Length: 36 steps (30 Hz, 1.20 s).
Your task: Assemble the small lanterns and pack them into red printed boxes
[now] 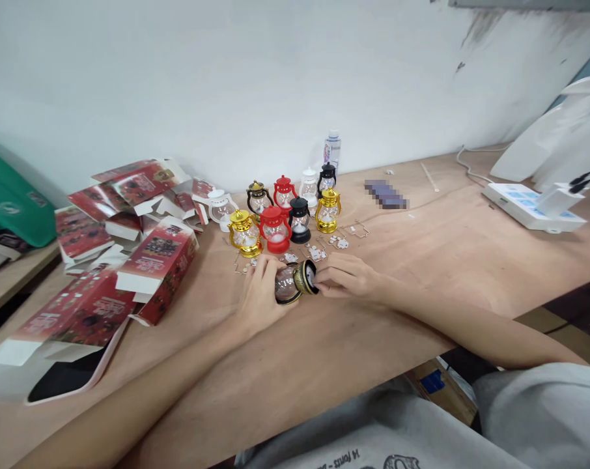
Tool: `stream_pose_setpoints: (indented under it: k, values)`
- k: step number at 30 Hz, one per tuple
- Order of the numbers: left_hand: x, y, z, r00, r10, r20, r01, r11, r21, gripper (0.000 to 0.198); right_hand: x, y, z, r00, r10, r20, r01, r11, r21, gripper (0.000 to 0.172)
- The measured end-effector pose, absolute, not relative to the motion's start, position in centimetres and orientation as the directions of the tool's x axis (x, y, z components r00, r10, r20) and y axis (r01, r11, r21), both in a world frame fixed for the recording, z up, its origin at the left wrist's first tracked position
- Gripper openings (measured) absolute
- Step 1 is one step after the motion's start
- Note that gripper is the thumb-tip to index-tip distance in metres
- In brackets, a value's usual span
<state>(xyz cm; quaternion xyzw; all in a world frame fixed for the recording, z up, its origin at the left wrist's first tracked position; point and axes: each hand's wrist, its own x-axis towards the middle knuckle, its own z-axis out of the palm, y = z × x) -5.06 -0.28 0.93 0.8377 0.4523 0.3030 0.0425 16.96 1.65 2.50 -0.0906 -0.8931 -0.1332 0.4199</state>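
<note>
A small black-and-gold toy lantern [295,283] lies on its side between my two hands on the wooden table [422,260]. My left hand [260,296] is wrapped round its clear globe. The fingers of my right hand [346,277] pinch the lantern's gold base end. Just behind my hands stand several finished little lanterns: a gold one [245,233], a red one [275,229], a black one [299,220] and another gold one [328,210]. Small white parts and thin wire handles [337,241] lie scattered in front of them.
A heap of red cardboard boxes [143,254] fills the left of the table. A clear bottle [332,150] stands by the wall. A white power strip [534,205] with plugged cables sits at the right. A green bag [12,208] lies far left.
</note>
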Motion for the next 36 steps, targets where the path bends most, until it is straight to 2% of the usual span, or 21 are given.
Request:
stream_pose_setpoints:
  k: [4, 8, 20, 36]
  values:
    - [-5.0, -0.2, 0.9, 0.43, 0.762, 0.484, 0.686, -0.624, 0.374, 0.039, 17.1, 1.8, 2.0, -0.548, 0.154, 0.822, 0.281, 0.96, 0.007, 0.008]
    - [-5.0, -0.2, 1.1, 0.446, 0.739, 0.505, 0.63, -0.66, 0.408, 0.037, 17.1, 1.9, 1.4, -0.507, 0.165, 0.846, 0.255, 0.966, -0.036, 0.015]
    - [-5.0, -0.1, 1.0, 0.465, 0.67, 0.579, 0.539, -0.733, 0.415, 0.035, 16.4, 0.7, 1.1, -0.465, 0.093, 0.881, 0.337, 0.938, 0.079, 0.009]
    - [-5.1, -0.3, 0.9, 0.451, 0.69, 0.566, 0.591, -0.706, 0.39, 0.036, 15.9, 0.4, 1.4, -0.436, 0.055, 0.898, 0.332, 0.938, 0.104, 0.005]
